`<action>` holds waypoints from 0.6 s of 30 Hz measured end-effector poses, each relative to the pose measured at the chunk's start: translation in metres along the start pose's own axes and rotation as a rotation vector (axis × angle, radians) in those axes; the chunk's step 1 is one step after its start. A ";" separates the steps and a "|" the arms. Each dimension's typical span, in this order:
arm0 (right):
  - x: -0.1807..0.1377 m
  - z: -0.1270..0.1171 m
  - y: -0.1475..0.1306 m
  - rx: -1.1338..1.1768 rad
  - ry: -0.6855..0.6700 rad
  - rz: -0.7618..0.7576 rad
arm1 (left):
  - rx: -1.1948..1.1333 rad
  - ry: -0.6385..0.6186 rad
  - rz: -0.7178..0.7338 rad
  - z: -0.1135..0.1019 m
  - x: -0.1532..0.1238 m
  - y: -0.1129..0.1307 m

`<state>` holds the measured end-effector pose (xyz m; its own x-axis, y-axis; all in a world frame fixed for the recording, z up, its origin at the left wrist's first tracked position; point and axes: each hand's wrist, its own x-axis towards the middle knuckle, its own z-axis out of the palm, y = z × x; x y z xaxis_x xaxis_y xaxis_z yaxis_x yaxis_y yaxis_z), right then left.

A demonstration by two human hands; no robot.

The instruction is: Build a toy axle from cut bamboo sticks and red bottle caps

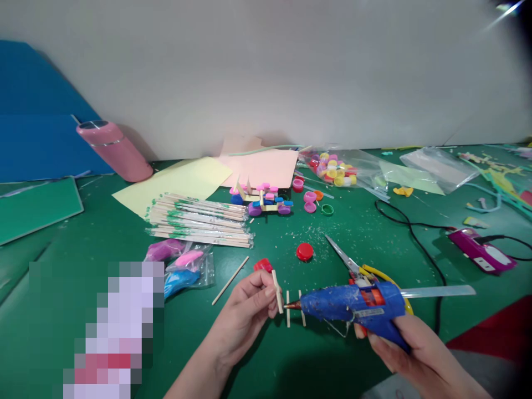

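L hand (254, 303) is pinching a short, pale wooden stick (279, 302) btwn thumb & fingers, almost closed. R hand (405, 344) is wrapping round a blue plastic glue gun (336, 302), its coppery metal nozzle (294, 305) pointing to 9 o'clock, near the stick's lower end; can't tell if touching. Round red plastic cap (305, 251) is sitting approx 12 o'clock of nozzle, on green table (266, 363).

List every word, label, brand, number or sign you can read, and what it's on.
No text is legible.
Blue glue gun: pale label, too small to read.
Wrapped sticks: green printing, too blurred to read.
Purple device: nothing readable.
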<state>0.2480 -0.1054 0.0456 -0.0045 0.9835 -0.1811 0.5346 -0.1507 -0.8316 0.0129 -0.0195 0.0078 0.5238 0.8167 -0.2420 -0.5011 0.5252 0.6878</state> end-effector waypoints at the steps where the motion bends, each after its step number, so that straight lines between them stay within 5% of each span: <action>1: 0.001 0.000 0.000 0.030 -0.019 0.004 | -0.001 0.006 -0.004 0.000 0.000 0.000; 5: 0.007 0.000 0.001 0.191 -0.068 0.004 | -0.005 0.002 0.006 -0.001 0.001 -0.001; 11: 0.028 -0.011 0.006 0.270 0.177 0.020 | 0.007 0.002 0.029 0.000 0.000 0.000; 18: 0.079 -0.046 0.041 -0.341 0.414 0.016 | 0.018 0.026 0.064 -0.002 0.000 0.003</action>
<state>0.3085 -0.0291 0.0216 0.3029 0.9490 0.0875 0.7762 -0.1924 -0.6004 0.0105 -0.0172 0.0087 0.4729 0.8546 -0.2143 -0.5207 0.4673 0.7145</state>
